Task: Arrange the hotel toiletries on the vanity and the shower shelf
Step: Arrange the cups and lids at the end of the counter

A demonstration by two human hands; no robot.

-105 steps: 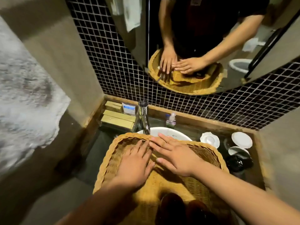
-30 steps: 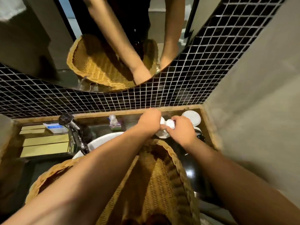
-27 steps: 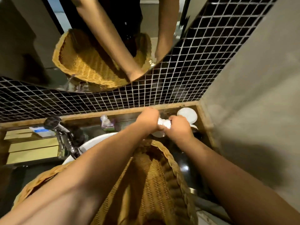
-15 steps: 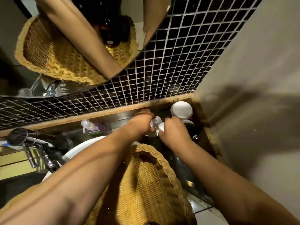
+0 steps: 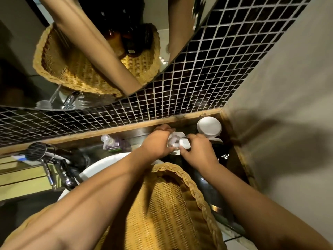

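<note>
Toiletry boxes (image 5: 19,179), flat and pale yellow, lie stacked at the far left of the vanity counter (image 5: 30,206), beside a chrome tap (image 5: 54,170) that stands at the edge of a white basin (image 5: 100,164). A small clear pump bottle (image 5: 110,141) stands behind the basin, against the wooden ledge (image 5: 81,139). A wicker basket (image 5: 162,204) sits over the basin, under the person's forearms. Right of the bottle, the left hand (image 5: 158,143) and the right hand (image 5: 198,152) meet at the back of the counter. The fingers of both curl around a small white item (image 5: 181,143) held between them, just above a white scalloped dish (image 5: 177,135); blur hides what the item is. A round white lid (image 5: 209,126) sits in the back right corner, just beyond the right hand. Black mosaic tile (image 5: 189,83) and a mirror (image 5: 27,60) rise behind the ledge, the mirror reflecting the basket and brown bottles (image 5: 117,38) inside it.
</note>
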